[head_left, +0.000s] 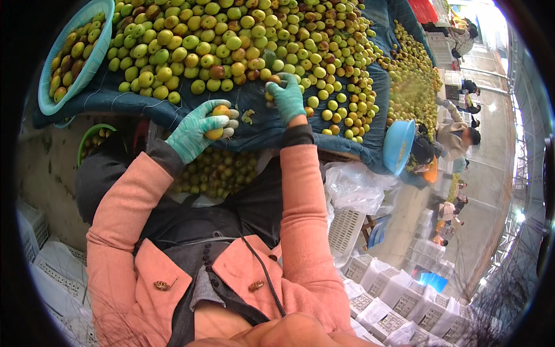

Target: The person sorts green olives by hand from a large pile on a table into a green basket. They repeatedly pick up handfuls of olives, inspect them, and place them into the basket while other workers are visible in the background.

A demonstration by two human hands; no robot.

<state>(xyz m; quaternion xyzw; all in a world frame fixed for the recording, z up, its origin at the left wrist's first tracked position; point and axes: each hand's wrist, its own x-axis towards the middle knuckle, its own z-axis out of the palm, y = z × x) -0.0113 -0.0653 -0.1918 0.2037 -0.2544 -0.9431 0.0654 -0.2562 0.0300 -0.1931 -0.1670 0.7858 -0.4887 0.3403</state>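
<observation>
My left hand (201,126), in a green and white knit glove, is closed around two yellowish round fruits (221,111), likely jujubes, just over the front edge of a blue cloth-covered table (147,106). My right hand (286,97), gloved alike, has its fingers on a reddish-brown fruit (274,79) at the near edge of a large heap of green and brown fruits (208,47). Between the hands a small dry leaf (248,116) lies on the cloth. Below my hands, between my legs, more fruits (217,171) fill a container that is mostly hidden.
A light blue basket (97,65) of browner fruits stands at the left, with a green-rimmed container (82,147) below it. A blue basin (398,147) is at the right. Clear plastic (355,184) lies over a white crate (345,232). Other people work farther right; many lined crates (390,299) stand behind.
</observation>
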